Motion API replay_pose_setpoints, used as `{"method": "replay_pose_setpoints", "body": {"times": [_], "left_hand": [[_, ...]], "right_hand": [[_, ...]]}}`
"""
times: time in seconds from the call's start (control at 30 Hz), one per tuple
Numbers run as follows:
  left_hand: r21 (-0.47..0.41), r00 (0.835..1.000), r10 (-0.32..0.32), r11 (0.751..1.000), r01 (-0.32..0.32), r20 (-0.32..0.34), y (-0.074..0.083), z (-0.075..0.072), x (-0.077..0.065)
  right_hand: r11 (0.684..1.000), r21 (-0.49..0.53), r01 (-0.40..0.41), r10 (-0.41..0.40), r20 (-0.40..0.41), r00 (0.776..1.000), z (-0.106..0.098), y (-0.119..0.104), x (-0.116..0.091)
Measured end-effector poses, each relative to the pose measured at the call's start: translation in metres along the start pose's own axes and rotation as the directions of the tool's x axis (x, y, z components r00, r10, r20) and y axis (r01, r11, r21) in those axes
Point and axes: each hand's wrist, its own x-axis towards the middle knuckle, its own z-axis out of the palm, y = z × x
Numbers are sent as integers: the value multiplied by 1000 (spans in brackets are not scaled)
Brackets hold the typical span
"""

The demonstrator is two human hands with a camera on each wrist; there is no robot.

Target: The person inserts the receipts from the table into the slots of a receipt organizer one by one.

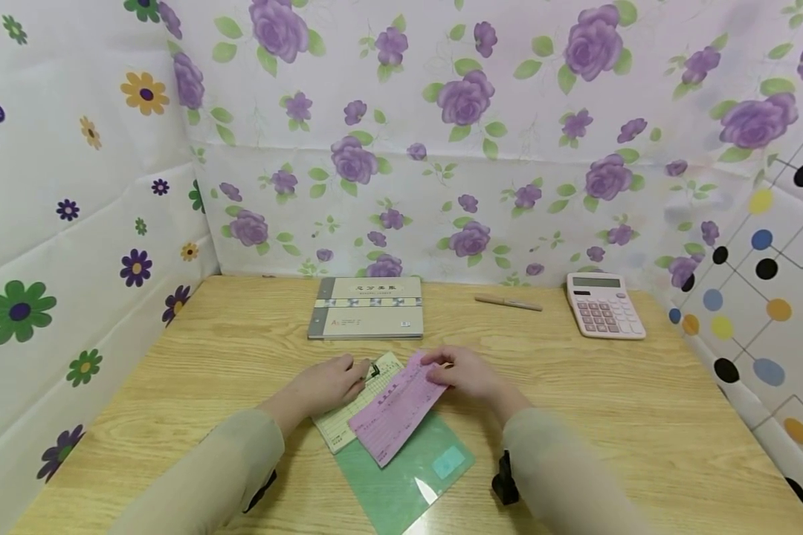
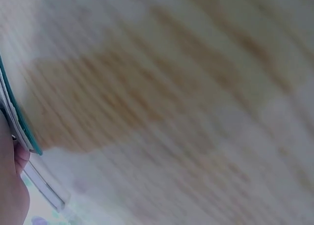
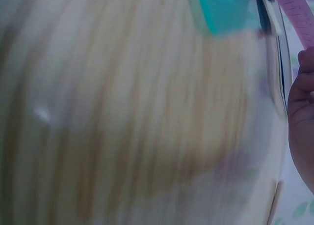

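Observation:
My right hand [image 1: 467, 375] pinches the upper end of a pink printed form [image 1: 398, 409], thumb against fingers. The form slants down to the left and overlaps a pale yellow printed form [image 1: 334, 429]. At the top of the yellow form sits a small black clip [image 1: 375, 369]. My left hand [image 1: 328, 385] grips the yellow form near this clip, its fingertips at the edge in the left wrist view. A translucent green folder [image 1: 401, 487] lies beneath both forms, its lower part showing.
Behind the hands, a grey and cream ledger book [image 1: 368, 319] lies on the wooden table [image 1: 575, 416]. Farther right are a tan pen [image 1: 508, 302] and a pink calculator [image 1: 604, 306]. Flower-patterned cloth [image 1: 415, 186] stands along the back edge.

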Motion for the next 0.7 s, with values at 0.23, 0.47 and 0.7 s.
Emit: {"method": "replay_pose_setpoints", "body": {"times": [0.23, 0.47, 0.7], "left_hand": [[1, 999, 38, 999, -38, -24, -1, -2, 1], [-10, 1000, 0, 1000, 0, 18, -2, -4, 4], [-23, 994, -65, 997, 67, 92, -1, -6, 6]], "right_hand": [[998, -32, 50, -49, 33, 998, 20, -10, 10], [1000, -11, 7, -6, 84, 996, 33, -12, 16], [999, -38, 0, 3, 98, 995, 40, -13, 20]]}}
